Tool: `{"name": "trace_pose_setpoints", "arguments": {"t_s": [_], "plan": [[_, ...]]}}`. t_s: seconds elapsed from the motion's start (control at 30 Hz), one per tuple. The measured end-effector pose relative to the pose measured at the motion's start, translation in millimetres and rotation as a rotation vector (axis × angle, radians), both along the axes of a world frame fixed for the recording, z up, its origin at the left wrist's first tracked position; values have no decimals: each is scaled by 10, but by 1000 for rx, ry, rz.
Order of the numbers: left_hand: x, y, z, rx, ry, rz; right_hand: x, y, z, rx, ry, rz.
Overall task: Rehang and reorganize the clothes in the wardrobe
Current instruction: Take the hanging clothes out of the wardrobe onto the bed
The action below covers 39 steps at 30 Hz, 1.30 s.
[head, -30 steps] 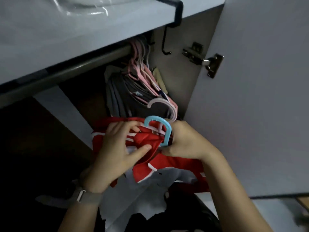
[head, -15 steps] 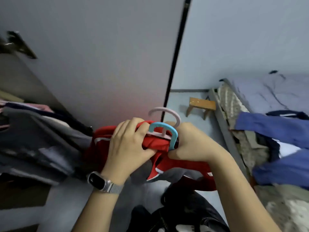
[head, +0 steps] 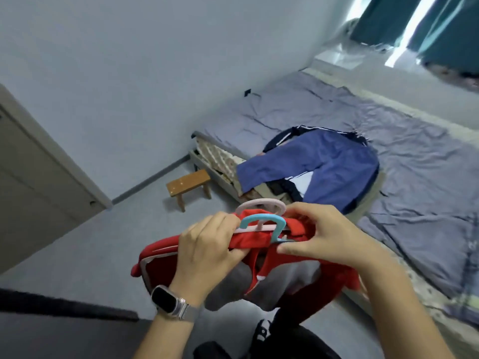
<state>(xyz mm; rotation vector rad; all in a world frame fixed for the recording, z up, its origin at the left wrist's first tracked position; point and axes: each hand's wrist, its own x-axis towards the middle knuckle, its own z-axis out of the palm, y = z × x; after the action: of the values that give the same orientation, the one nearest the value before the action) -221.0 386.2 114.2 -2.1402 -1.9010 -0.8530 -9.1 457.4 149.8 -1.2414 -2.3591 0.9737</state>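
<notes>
A red garment with white trim [head: 248,240] hangs bunched between both hands at the lower middle of the head view. My left hand [head: 204,252] grips its collar and the bar of the hangers. My right hand [head: 318,237] pinches the red cloth together with the blue hanger [head: 264,221]. A pink hanger hook [head: 259,204] rises just behind the blue one. A grey garment [head: 269,288] droops under the red one. The wardrobe is out of view.
A bed with a purple-grey sheet [head: 388,130] fills the right side; a blue jacket [head: 334,167] lies on it. A small wooden stool [head: 189,186] stands on the floor by the bed's corner. A door [head: 33,177] is at the left, curtains [head: 427,24] at the top right.
The view has swung from the wardrobe interior past its door to the bed and room. Both hands still hold the red garment and hangers, carried along with the turn.
</notes>
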Motion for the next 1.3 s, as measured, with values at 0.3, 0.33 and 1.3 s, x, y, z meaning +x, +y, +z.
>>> {"name": "trace_pose_setpoints", "arguments": {"t_s": [0.3, 0.33, 1.3], "plan": [[1043, 1783, -98, -99, -34, -368, 1363, 809, -386, 134, -218, -445], [1111, 1984, -132, -126, -36, -383, 1394, 948, -439, 194, -257, -504], [2486, 7289, -582, -322, -251, -561, 2781, 5751, -968, 209, -252, -701]]}}
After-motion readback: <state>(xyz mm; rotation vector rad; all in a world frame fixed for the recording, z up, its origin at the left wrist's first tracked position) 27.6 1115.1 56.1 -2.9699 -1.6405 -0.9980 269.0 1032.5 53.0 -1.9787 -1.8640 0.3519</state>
